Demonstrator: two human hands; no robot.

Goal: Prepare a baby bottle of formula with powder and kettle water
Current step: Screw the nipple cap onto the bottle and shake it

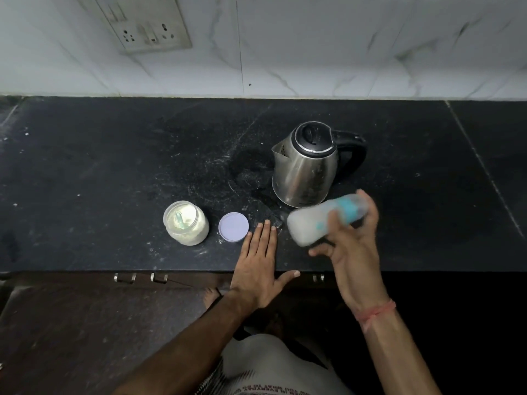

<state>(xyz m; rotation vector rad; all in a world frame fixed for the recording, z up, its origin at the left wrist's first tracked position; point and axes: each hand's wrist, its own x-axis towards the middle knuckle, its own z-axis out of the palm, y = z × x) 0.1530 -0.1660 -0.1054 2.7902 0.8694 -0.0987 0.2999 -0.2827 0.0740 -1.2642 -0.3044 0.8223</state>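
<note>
Powder jar sits far left on the black stone counter, a clear round tub, lid off, heaped with pale creamy formula and a translucent scoop poking out of it. Just beside it, to the right, lies the jar's lid, a flat lilac disc, smooth and matte. Next along, the left hand presses flat on the counter edge, palm down, fingers stretched out together and thumb splayed wide, holding nothing, fingertips near the lid. Behind and to the right stands the electric kettle, brushed steel with a bulbous body, a black lid and a curved black handle, its spout facing left; wet streaks and white dust mark the scuffed stone around it. Then the right hand, wrapped around the baby bottle: a cloudy plastic cylinder with teal markings, tilted on its side in the air in front of the kettle and badly blurred. A red thread circles that wrist.
</note>
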